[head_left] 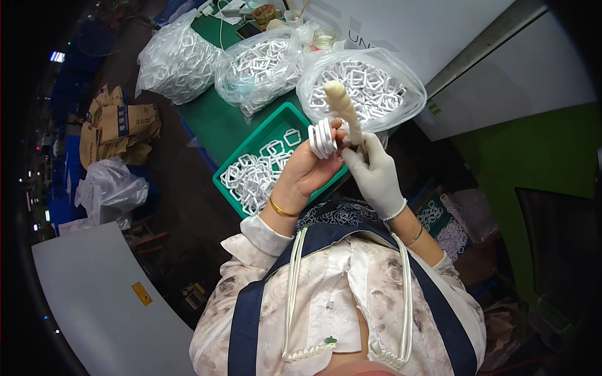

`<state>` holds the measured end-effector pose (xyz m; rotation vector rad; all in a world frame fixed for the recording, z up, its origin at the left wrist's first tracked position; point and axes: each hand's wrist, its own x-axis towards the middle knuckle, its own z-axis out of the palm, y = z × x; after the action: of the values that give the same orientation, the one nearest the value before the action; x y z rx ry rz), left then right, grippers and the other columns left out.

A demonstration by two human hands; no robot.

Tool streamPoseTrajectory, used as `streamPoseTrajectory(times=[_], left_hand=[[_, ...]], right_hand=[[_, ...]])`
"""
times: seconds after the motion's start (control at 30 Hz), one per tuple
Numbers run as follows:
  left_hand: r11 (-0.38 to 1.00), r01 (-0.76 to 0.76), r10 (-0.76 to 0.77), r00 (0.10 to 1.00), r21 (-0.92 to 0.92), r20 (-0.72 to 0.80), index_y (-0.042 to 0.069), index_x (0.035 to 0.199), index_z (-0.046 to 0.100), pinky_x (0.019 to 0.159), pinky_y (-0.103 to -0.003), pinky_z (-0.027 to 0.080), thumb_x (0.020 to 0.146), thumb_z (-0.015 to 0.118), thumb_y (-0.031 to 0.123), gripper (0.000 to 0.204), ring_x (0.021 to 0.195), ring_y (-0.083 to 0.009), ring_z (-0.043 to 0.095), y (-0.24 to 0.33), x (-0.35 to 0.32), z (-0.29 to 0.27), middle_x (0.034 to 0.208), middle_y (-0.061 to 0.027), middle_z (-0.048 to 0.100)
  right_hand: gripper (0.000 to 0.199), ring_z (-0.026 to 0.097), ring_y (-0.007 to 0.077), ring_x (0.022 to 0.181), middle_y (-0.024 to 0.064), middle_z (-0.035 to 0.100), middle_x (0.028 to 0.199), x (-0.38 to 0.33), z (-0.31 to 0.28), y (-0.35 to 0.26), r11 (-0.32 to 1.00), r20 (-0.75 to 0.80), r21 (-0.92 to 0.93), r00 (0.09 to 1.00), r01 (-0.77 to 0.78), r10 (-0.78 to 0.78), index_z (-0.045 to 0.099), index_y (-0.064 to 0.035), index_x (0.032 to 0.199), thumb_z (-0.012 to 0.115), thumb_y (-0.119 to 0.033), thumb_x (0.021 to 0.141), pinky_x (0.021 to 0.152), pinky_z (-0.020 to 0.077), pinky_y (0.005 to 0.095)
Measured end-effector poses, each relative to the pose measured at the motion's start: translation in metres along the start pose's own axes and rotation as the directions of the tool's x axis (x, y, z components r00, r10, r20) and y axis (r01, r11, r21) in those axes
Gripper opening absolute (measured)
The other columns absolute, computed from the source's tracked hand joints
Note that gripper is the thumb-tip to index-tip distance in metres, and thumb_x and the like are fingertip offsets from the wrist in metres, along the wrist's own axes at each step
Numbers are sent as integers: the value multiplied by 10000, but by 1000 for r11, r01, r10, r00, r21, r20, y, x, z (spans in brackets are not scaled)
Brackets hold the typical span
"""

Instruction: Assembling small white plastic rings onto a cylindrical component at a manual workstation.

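Observation:
Several white plastic square rings (322, 139) are stacked side by side in my bare left hand (302, 170), pinched at its fingertips. Close beside it, my right hand (379, 180) wears a white glove and is closed round the lower end of a cream-coloured stick (343, 106). The stick points up and away, with a rounded, lumpy tip. Both hands are above the near right part of a green tray (256, 139), where many loose white rings (254, 178) lie. My left fingertips and the stick's lower end come close together; whether they touch I cannot tell.
Behind the tray on the green table stand a full clear bag (179, 59), a second open bag (263, 66) and a third (411, 103), all holding white rings. A glass jar (323, 39) stands behind them. More white pieces (451, 235) lie low at the right.

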<state>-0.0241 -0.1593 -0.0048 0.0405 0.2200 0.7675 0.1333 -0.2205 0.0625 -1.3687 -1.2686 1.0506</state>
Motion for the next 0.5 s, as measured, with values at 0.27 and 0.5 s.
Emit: streamPoseTrajectory(times=[0.27,0.5], left_hand=[[996,-71,72,997,56,-30,-61,1391,499,1187,-422,423,1022,567,81,402,1385,-319,483,-3,-3,17,1452,-183,521],[996,-84,82,995,28,48,11,1295,572,1096,-427,478,1020,578,107,291,1206,-259,602,-4,-1,14,1282,-136,626]], right_hand=[[182,441,32,709,-50,509,799,15,0,-6,999,-64,18,997,31,-30,653,-14,1101,688,-133,968,633,393,226],[276,430,4,703,-69,504,821,10,13,-11,997,-13,64,999,40,-39,605,-7,1111,760,-103,904,598,361,184]])
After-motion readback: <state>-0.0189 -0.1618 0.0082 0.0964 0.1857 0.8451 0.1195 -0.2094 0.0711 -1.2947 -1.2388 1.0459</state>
